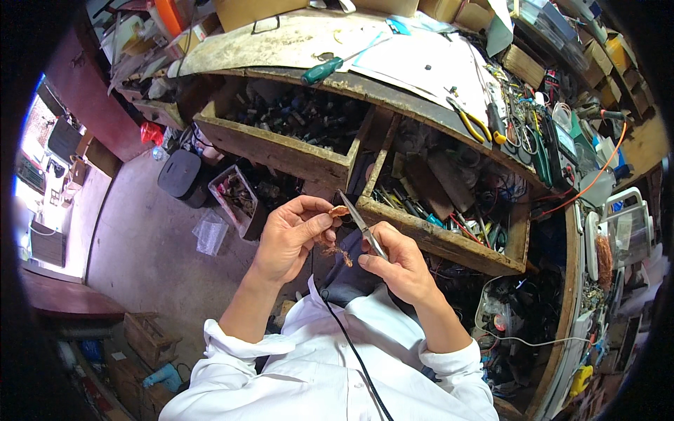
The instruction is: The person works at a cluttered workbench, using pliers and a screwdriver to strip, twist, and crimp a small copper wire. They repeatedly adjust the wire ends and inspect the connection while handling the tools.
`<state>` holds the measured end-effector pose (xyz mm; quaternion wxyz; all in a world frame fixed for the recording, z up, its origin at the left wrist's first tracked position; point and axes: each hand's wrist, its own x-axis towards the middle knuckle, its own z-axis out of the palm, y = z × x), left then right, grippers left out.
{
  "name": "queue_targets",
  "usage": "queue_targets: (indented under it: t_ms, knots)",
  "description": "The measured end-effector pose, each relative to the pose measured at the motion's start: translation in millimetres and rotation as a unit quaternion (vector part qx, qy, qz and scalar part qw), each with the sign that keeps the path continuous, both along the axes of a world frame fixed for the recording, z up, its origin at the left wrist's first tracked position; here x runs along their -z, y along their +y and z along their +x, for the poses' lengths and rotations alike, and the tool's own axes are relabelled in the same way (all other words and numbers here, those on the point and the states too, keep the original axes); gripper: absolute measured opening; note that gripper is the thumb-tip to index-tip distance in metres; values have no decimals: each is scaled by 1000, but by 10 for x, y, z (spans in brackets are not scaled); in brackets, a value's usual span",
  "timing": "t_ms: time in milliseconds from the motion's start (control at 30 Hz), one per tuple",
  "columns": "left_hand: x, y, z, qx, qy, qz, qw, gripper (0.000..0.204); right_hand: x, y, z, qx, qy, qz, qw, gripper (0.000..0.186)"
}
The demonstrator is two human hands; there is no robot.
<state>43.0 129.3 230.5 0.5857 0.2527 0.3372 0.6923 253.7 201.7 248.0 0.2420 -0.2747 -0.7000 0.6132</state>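
Two bare hands meet above the person's lap, the white shirt sleeves [323,365] rolled back at the forearms. The left hand [291,235] is curled closed, its thumb and fingertips pinching a small brownish piece with frayed copper-coloured strands [339,247] hanging below it. The right hand [397,263] is closed around a slim metal blade-like tool [361,224], probably small scissors or a knife, whose tip points up to the pinched piece. A thin black cable [351,351] runs down from between the hands across the shirt.

Just beyond the hands sits an open wooden drawer full of tools and wires [449,242], and further left a second open wooden drawer of dark small parts [281,151]. Farther still, on the worn workbench top [267,42], lie a green-handled screwdriver [323,70] and yellow-handled pliers [472,121] beside white paper sheets [421,63].
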Motion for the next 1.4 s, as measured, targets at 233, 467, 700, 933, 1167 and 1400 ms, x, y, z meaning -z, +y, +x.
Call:
queue_targets:
  t_ms: [233, 467, 700, 933, 1167, 1400]
  knots:
    - [-58, -26, 33, 12, 11, -11, 1000, 21, -104, -41, -29, 6, -22, 66, 998, 16]
    - [-27, -9, 75, 11, 35, -28, 999, 16, -67, -45, -45, 38, -19, 109, 993, 16]
    - [36, -10, 14, 32, -95, -20, 995, 14, -60, -36, -30, 37, -29, 166, 985, 16]
    - [-8, -21, 19, 67, -125, -22, 990, 15, -42, -41, -26, 50, -32, 289, 956, 20]
    - [17, -24, 78, 63, -83, -16, 994, 17, -172, -36, -29, 54, -89, 390, 915, 20]
    - [124, -24, 153, -16, 75, 35, 996, 21, -225, -92, -60, 62, -106, 410, 904, 23]
